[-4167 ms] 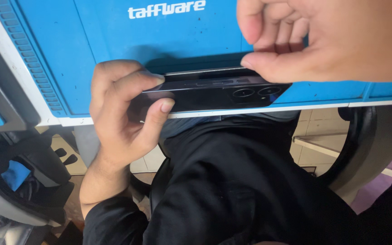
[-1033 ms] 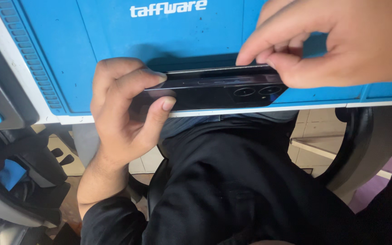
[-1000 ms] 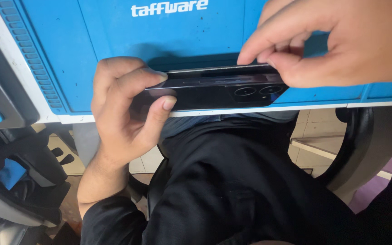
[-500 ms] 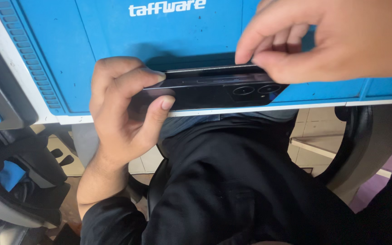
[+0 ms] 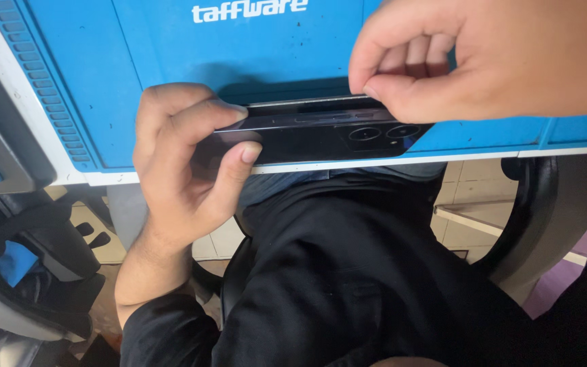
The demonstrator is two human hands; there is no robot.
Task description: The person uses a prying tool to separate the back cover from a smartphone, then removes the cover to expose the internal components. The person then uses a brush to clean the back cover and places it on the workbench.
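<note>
Dark phone held on edge at the counter's near rim, both hands on it.

Your dark phone [image 5: 321, 136] stands tilted on its long edge over the blue mat [image 5: 171, 61], twin lenses facing you. Your left hand [image 5: 185, 163] clamps its left end, fingers [image 5: 239, 160] closed on the back; your right hand [image 5: 470, 61] pinches fingertips together at the top edge. This looks like working the edge seam loose; any next move calls for a steady left grip and light pressure above the lenses.

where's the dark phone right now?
In the head view, the dark glossy smartphone sits centre frame at the near edge of the blue work mat, gripped by the left hand, with the right hand pinching its top edge.
</note>
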